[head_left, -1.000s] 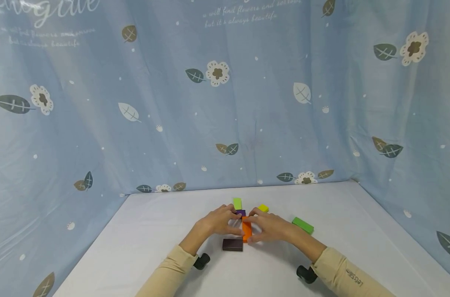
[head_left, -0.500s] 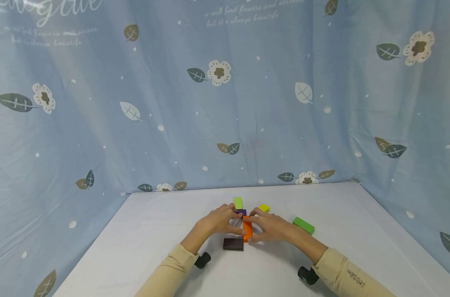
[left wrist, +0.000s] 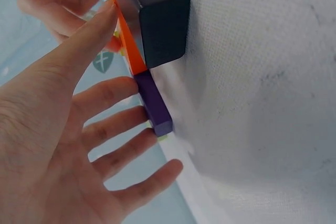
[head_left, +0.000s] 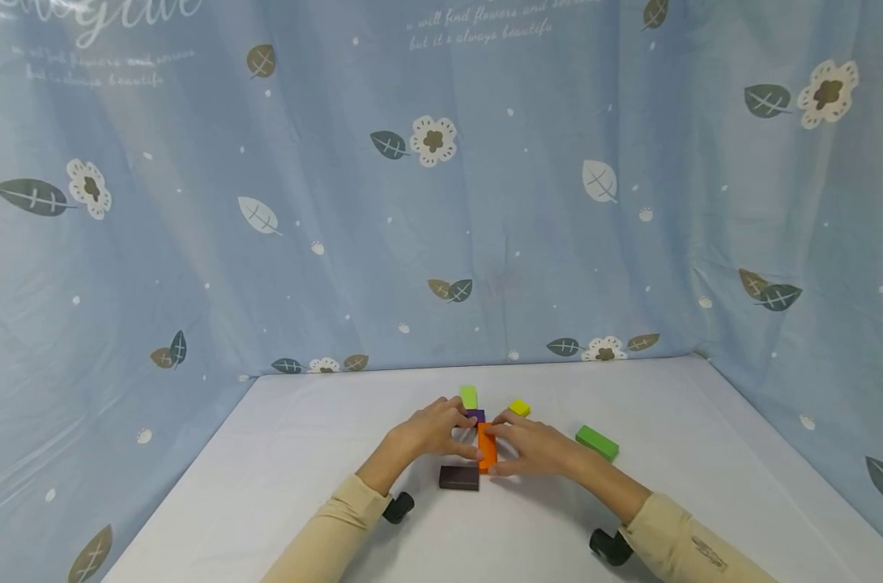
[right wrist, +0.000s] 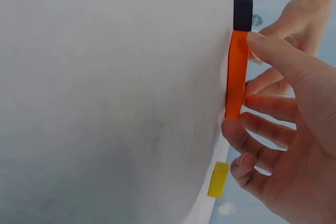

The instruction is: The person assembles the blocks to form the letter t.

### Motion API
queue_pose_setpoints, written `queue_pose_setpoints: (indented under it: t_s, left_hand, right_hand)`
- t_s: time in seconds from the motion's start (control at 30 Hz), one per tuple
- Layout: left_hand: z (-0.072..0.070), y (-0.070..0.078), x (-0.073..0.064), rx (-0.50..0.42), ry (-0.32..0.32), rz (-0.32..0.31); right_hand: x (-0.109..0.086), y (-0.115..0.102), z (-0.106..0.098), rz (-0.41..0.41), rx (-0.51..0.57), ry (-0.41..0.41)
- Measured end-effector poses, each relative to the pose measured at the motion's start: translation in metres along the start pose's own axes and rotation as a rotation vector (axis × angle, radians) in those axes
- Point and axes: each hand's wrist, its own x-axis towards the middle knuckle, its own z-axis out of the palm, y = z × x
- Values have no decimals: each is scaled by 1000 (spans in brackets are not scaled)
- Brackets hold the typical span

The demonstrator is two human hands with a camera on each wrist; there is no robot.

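An orange block (head_left: 488, 457) lies lengthwise between the two hands. My right hand (head_left: 535, 448) holds it from the right, thumb by its near end and fingertips at its far end. Seen from the left wrist, a purple block (left wrist: 152, 103) continues the line beyond the orange one. My left hand (head_left: 430, 431) has its thumb against the orange block's side, while its spread fingers touch the purple block. A dark brown block (head_left: 459, 478) sits crosswise at the near left end of the orange block.
Behind the purple block lies a lime green block (head_left: 469, 396). A yellow block (head_left: 519, 407) is past the right fingers, and a green block (head_left: 597, 442) lies beside the right forearm. White cloth covers the table (head_left: 303, 486); a patterned blue curtain (head_left: 325, 202) surrounds it.
Both hands keep nearly the same place around the orange block. The whole head view has shifted slightly.
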Motion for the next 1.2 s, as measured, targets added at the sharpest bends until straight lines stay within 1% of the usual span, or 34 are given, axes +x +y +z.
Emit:
queue_pose_setpoints:
  t_s: [0.13,0.3,0.43,0.6,0.73,0.87,1.07,1.2]
  left_hand:
    - [1,-1,0,-5,3,-1]
    - [1,-2,1,3,8,1]
    - [2,-2,2,8,10,0]
    - [2,-2,2,13,8,-2]
    - [2,-2,1,11,8,1]
    - [2,-2,1,11,11,10]
    - [2,-2,2,22,17,20]
    - [2,-3,2,20,17,22]
  right_hand:
    - [-3,-2,1,13,1,25]
    - [-9,-7,1,33,32,98]
    - [-14,-13,1,44,60,132]
    - [-17,-20,3,41,135,136]
    - [-18,-26,6,56,153,134]
    - [-18,-33,7,75,146,142]
    - [-16,-42,10,111,133,113]
    - [-15,-47,12,133,130,109]
